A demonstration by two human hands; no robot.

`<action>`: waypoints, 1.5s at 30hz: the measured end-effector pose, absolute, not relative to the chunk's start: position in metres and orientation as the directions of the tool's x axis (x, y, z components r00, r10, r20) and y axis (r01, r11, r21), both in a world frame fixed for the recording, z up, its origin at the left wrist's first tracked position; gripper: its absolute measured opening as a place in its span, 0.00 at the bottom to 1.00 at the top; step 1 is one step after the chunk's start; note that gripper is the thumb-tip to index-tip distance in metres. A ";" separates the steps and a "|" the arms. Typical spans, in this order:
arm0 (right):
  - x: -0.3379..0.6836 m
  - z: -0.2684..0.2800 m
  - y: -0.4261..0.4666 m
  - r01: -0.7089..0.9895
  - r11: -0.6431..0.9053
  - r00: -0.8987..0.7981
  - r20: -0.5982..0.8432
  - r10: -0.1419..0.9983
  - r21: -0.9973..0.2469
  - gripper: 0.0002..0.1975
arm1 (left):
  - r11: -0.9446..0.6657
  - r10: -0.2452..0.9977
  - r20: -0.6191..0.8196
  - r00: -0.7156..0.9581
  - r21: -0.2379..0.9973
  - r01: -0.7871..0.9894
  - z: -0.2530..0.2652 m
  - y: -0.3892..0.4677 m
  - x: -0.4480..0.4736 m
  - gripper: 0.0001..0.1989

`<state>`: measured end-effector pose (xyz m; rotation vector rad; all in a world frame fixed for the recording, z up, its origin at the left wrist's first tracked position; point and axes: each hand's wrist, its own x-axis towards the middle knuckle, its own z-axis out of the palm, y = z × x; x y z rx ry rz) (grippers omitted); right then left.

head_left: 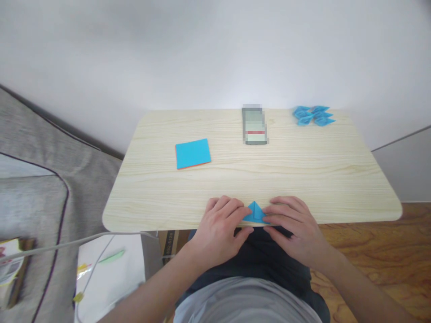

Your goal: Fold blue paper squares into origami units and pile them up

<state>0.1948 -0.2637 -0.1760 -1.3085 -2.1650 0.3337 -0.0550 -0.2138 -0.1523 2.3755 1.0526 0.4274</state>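
Note:
A small piece of blue paper (255, 213), folded to a triangle with a centre crease and a flat band along its bottom, lies at the table's front edge. My left hand (220, 229) has its fingertips on the paper's left side, thumb just below the edge. From the other side, my right hand (296, 226) grips the right corner between fingers and thumb. The fingers cover both ends of the paper. Further back on the left rests a stack of paper sheets (193, 154), blue on top with a red edge underneath.
The light wooden table (151, 188) stands against a white wall. Several folded blue paper pieces (313, 115) sit at the back right, and a blurred phone-like device (255, 124) lies at the back middle. A grey sofa (87, 179) and a cable (81, 241) are to the left.

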 end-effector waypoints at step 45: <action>0.186 -0.169 -0.201 0.804 0.408 -0.292 0.310 0.905 -0.433 0.05 | -0.593 0.795 0.197 0.574 0.457 0.664 -0.162 -0.169 -0.032 0.11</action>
